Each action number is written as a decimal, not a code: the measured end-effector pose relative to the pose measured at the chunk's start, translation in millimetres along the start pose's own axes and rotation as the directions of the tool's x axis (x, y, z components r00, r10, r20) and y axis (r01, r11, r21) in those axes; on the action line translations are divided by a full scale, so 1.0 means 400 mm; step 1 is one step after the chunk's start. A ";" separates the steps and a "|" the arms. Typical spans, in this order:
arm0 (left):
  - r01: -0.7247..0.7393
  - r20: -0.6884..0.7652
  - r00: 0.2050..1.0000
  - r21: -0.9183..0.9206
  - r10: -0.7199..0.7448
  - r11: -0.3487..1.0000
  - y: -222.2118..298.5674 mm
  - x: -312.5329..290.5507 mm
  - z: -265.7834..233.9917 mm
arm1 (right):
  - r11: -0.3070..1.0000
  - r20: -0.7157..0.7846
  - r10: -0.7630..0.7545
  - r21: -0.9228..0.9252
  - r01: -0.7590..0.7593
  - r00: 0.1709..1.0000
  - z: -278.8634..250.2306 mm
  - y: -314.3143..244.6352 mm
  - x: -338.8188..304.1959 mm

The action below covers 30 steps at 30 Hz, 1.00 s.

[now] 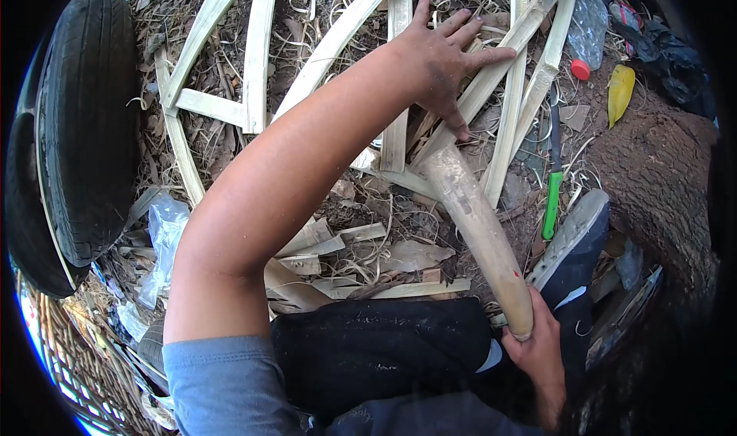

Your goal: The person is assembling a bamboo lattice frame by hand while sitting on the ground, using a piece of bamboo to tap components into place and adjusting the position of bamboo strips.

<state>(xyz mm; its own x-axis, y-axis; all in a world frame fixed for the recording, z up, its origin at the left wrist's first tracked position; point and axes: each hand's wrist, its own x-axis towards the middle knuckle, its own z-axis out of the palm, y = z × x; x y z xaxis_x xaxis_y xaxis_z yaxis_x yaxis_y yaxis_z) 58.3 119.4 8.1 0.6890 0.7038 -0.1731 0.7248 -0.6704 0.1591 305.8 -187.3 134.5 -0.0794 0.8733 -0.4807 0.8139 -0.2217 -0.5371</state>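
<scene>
My left hand (447, 58) is stretched far forward with its fingers spread. It lies over pale split wood strips (485, 83), its fingertips resting on or just above them; exact contact is hard to tell. My right hand (539, 342) wraps round the near end of a thick, smooth, tan wooden club (487, 240). The club slants forward and left, and its far end meets the strips just below my left hand. A knife (553, 179) with a green handle and dark blade lies on the ground to the right of the club.
Tyres (88, 129) stand at the left. A tree trunk (656, 175) bounds the right side. My shoe (572, 240) is beside the knife. A clear plastic bottle (588, 29) with a red cap and a yellow leaf (620, 94) lie at the far right. Shavings litter the soil.
</scene>
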 end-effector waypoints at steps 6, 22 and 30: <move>-0.032 -0.020 0.999 -0.002 0.032 0.999 -0.011 0.000 0.008 | 1.000 0.009 0.000 -0.007 0.000 1.000 0.008 -0.005 -0.003; -0.025 -0.005 1.000 -0.005 0.025 1.000 -0.007 0.008 0.011 | 0.990 -0.082 -0.041 0.134 0.052 0.996 0.027 0.004 -0.022; -0.030 -0.078 0.996 -0.001 0.030 1.000 -0.011 0.010 0.033 | 0.997 0.012 0.044 0.069 -0.045 0.999 0.031 -0.009 -0.008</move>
<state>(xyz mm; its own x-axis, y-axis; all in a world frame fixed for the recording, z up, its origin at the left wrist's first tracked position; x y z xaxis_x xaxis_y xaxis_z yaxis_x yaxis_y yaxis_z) 57.8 121.9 -5.9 0.7083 0.6999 -0.0917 0.7040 -0.6907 0.1656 295.9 -194.7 129.5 -0.0502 0.8573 -0.5124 0.7749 -0.2902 -0.5615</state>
